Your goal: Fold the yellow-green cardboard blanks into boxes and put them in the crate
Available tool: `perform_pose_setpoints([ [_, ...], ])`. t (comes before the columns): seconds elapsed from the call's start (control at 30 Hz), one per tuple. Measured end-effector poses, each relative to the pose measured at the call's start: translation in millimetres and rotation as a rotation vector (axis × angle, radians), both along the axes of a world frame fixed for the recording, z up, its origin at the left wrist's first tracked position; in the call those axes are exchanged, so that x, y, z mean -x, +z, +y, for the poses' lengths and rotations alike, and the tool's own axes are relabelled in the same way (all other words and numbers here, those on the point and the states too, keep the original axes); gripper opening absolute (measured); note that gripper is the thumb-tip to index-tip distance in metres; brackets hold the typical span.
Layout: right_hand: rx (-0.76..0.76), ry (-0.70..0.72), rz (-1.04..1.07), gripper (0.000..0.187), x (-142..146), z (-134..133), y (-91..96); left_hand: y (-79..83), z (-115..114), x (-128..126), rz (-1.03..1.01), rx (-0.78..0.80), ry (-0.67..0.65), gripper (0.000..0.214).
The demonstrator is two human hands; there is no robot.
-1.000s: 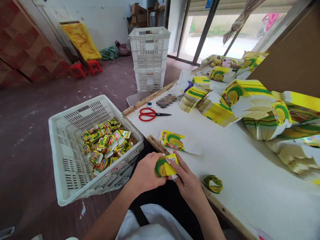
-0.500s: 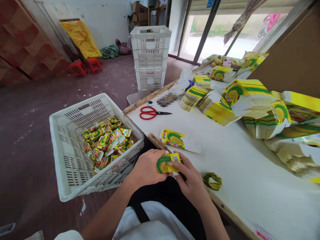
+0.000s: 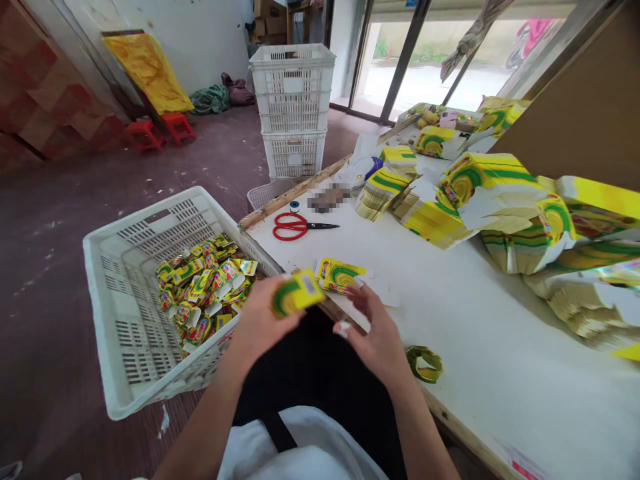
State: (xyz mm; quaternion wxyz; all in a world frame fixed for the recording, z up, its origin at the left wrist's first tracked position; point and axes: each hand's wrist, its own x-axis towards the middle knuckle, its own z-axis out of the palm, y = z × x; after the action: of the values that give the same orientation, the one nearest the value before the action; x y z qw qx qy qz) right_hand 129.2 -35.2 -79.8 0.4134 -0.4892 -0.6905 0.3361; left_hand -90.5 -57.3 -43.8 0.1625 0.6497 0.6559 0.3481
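My left hand point(image 3: 257, 322) grips a small folded yellow-and-green box point(image 3: 296, 293), held over the near corner of a white plastic crate point(image 3: 120, 300) that holds several folded boxes like it point(image 3: 203, 283). My right hand point(image 3: 373, 327) hovers open just right of the box, fingers spread, above the table's front edge and close to a flat unfolded box blank point(image 3: 343, 275) lying on the white table point(image 3: 475, 333).
Red-handled scissors point(image 3: 295, 227) lie at the table's left end. Stacks of flat yellow-green blanks point(image 3: 435, 220) and wrapped bundles point(image 3: 540, 220) fill the far and right side. A crumpled green band point(image 3: 425, 363) lies by the front edge. Stacked white crates point(image 3: 293, 110) stand on the floor behind.
My left hand has carried the folded box up and left toward the crate. My right hand let go of it and opened.
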Motion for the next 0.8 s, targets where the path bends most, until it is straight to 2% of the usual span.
perform_pose_setpoints([
  [0.07, -0.028, -0.161, -0.131, 0.049, -4.3, 19.2, -3.2, -1.9, 3.7, 25.3, 0.108, -0.104, 0.266, 0.073],
  [0.1, -0.024, -0.221, -0.232, 0.043, -5.6, 27.8, -5.2, -3.1, 4.8, 35.0, 0.131, -0.127, 0.351, 0.079],
  [0.17, 0.007, -0.262, -0.404, 0.038, -4.8, 40.4, -9.5, -6.8, 4.6, 44.6, 0.115, -0.134, 0.402, 0.078],
  [0.23, 0.027, -0.261, -0.475, 0.035, -0.8, 46.0, -13.3, -12.1, 1.8, 40.2, 0.04, -0.104, 0.329, 0.062],
  [0.37, 0.019, -0.288, -0.457, 0.035, 3.0, 45.2, -15.6, -22.5, -6.3, 8.5, -0.156, 0.013, 0.125, 0.042],
  [0.47, 0.018, -0.317, -0.407, 0.041, -0.9, 40.9, -10.4, -26.9, -10.6, -13.6, -0.374, 0.115, 0.035, 0.044],
  [0.57, 0.055, -0.351, -0.141, 0.045, -1.5, 30.2, 0.9, -29.2, -11.8, -30.6, -0.692, 0.196, -0.033, 0.059],
  [0.67, 0.072, -0.246, 0.196, 0.05, 8.5, 8.1, 16.4, -24.5, -9.2, -48.6, -1.067, 0.12, -0.108, 0.073],
  [0.73, 0.12, -0.034, 0.329, 0.05, 20.3, -11.4, 26.6, -14.9, -6.1, -61.2, -1.291, 0.038, -0.137, 0.068],
  [0.8, 0.214, 0.161, 0.433, 0.049, 33.2, -29.9, 34.3, -2.9, -2.7, -71.6, -1.475, -0.017, -0.089, 0.06],
])
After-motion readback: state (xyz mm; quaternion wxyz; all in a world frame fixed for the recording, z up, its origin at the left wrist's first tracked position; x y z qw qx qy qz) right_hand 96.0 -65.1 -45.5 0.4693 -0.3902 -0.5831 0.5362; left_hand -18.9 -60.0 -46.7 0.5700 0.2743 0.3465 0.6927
